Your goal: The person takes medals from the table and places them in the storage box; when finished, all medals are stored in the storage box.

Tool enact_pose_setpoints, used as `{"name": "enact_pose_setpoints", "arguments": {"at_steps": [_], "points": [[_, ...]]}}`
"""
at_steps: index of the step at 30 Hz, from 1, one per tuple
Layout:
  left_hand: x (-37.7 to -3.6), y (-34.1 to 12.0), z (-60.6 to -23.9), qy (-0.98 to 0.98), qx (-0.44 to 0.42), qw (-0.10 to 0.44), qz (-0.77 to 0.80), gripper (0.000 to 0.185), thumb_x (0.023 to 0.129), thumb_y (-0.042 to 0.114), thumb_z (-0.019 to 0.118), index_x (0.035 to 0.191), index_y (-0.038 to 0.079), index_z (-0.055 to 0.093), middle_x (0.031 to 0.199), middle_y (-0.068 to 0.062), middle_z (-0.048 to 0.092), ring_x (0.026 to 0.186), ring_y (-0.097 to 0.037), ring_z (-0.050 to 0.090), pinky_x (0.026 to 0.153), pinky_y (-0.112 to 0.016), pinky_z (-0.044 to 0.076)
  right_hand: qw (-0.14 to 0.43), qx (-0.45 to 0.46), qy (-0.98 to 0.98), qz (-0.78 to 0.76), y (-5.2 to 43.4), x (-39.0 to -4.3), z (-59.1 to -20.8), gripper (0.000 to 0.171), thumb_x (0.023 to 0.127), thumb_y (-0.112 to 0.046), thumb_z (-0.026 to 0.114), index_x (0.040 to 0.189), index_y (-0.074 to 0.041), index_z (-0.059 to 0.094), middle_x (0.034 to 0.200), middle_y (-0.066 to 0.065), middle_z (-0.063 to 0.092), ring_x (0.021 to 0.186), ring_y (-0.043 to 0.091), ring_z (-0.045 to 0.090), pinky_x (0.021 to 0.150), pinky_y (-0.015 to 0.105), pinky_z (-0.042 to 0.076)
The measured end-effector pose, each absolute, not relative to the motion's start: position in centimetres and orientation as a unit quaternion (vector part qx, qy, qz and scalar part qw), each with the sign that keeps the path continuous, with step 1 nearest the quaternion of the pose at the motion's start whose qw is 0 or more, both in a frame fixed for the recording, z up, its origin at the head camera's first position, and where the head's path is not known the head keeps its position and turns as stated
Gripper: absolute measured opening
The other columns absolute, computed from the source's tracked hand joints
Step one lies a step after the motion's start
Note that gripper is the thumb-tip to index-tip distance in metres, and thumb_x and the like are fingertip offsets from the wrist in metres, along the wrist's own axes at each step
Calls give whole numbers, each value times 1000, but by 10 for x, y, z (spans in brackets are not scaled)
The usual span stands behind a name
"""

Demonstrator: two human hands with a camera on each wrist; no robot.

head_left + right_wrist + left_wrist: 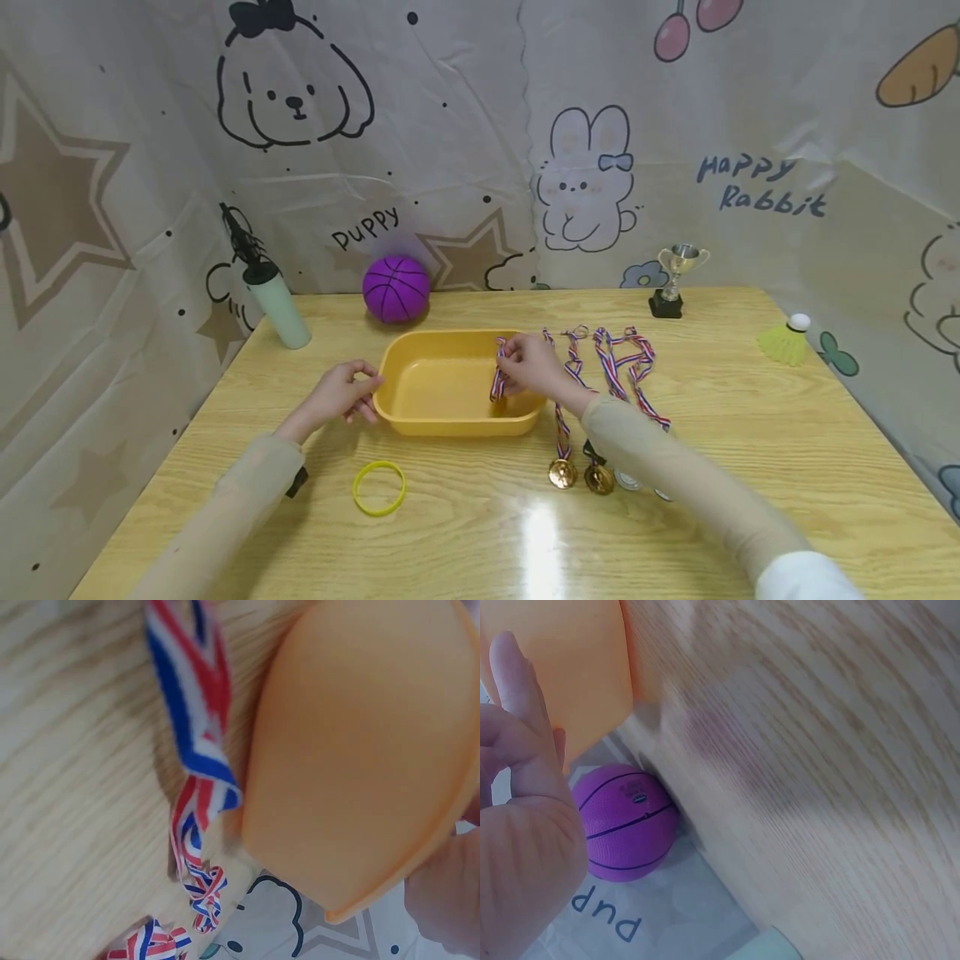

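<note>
A: Where is the held thing, and how is it gripped?

B: Head view: the right hand pinches a bunched, red-white-and-blue striped cloth ribbon within the outline of the yellow-orange, rounded rectangular tray, over its right half.

A: And its long axis?

B: Near upright in this view — across the tray's long axis, which runs left to right. The ribbon lies to the left of the right hand's knuckles and extends below its fingertips; whether the lower end touches the tray floor cannot be told.

A: The left hand?

B: At the tray's left end, fingertips at the rim; whether they clasp it cannot be told. It is well apart from the ribbon.

A: What lies beside the tray?

B: On the right — the right hand's side — other striped ribbons with round, gold-coloured medals at their near ends, some partly hidden by the right sleeve.
</note>
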State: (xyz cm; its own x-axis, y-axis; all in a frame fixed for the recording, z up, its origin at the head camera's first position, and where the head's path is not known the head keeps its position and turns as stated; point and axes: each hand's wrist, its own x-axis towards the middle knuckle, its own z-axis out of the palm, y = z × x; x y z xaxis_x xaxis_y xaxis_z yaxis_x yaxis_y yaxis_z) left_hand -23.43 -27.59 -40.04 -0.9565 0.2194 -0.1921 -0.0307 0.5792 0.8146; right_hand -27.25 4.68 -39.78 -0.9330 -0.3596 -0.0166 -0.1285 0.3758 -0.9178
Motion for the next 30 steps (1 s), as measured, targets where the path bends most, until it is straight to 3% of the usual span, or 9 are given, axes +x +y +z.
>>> {"name": "enact_pose_setpoints", "arguments": {"at_steps": [7, 12, 24, 30], "points": [[-234, -276, -400, 878, 52, 138, 455, 33, 101, 20, 49, 119, -8, 48, 63, -4, 66, 58, -26, 69, 41, -22, 42, 32, -187, 889, -417, 39, -277, -400, 10, 91, -9, 59, 85, -1, 58, 72, 6, 62, 56, 9, 59, 54, 23, 51], [-234, -276, -400, 879, 52, 137, 454, 33, 101, 20, 49, 119, -7, 48, 63, -4, 66, 58, -26, 69, 41, -22, 42, 4, -192, 910, -367, 35, -280, -400, 9, 89, -10, 60, 83, -4, 59, 74, 5, 64, 60, 10, 57, 58, 21, 47], [-234, -276, -400, 876, 53, 138, 458, 36, 101, 21, 49, 121, -8, 47, 64, -4, 66, 59, -27, 69, 41, -22, 42, 37, -171, 907, -384, 37, -279, -402, 15, 88, -16, 67, 93, -2, 61, 84, 9, 67, 58, 13, 62, 61, 26, 53], [-232, -275, -399, 872, 54, 140, 466, 36, 102, 21, 48, 121, -9, 46, 63, -3, 66, 55, -20, 68, 41, -20, 41, 42, -172, 900, -399, 39, -277, -398, 19, 85, -13, 71, 93, 0, 61, 85, 11, 67, 67, 18, 65, 59, 26, 54]]}}
